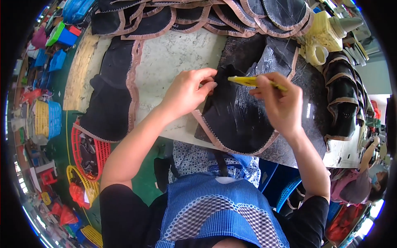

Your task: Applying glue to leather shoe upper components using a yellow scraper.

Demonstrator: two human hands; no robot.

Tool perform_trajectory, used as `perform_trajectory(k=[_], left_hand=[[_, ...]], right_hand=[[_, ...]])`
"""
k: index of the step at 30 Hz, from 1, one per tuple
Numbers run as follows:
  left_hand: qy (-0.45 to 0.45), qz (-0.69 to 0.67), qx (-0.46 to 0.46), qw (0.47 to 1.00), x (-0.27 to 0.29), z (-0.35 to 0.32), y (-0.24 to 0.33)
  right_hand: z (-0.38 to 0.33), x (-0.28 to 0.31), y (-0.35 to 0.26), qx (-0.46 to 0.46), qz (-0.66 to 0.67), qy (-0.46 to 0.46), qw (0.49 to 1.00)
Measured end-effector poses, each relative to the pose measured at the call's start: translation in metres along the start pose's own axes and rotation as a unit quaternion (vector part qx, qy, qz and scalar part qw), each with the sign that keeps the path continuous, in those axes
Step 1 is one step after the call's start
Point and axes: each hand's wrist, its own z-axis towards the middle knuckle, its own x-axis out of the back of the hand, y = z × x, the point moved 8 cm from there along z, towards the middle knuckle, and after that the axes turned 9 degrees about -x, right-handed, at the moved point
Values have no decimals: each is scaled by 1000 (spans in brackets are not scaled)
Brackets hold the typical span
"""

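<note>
My left hand (188, 89) is at the left edge of a black sheet piece (244, 128) with a pinkish-brown zigzag-stitched border. Its thumb and forefinger pinch a raised dark fold of that piece. In my right hand (281, 99) is a slim yellow tool (247, 81), its pale tip pointing left toward the fold; its exact kind is unclear. Part of the black piece beneath the tool looks wet and shiny. It lies on a dark board (316, 115). Another bordered black piece (109, 91) rests flat to the left.
Overlapping black bordered pieces (194, 16) line the table's far side, with another stack (342, 95) at the right. A yellowish, crusted container (324, 35) stands at the far right. Red (76, 142) and yellow baskets (74, 171) are at lower left. Another person (351, 186) sits at right.
</note>
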Motion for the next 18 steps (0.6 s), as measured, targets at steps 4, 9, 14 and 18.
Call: perform_trajectory(k=[4, 9, 14, 18], left_hand=[[4, -17, 4, 1000, -1, 1, -8], [1, -78, 36, 996, 0, -1, -15], [12, -100, 27, 995, -5, -1, -15], [57, -80, -21, 995, -2, -6, -7]], right_hand=[[-12, -9, 3, 21, -75, -40, 996], [-14, -9, 14, -126, 15, -139, 982], [0, 3, 1, -40, 36, 20, 998], [-2, -6, 15, -50, 33, 10, 998]])
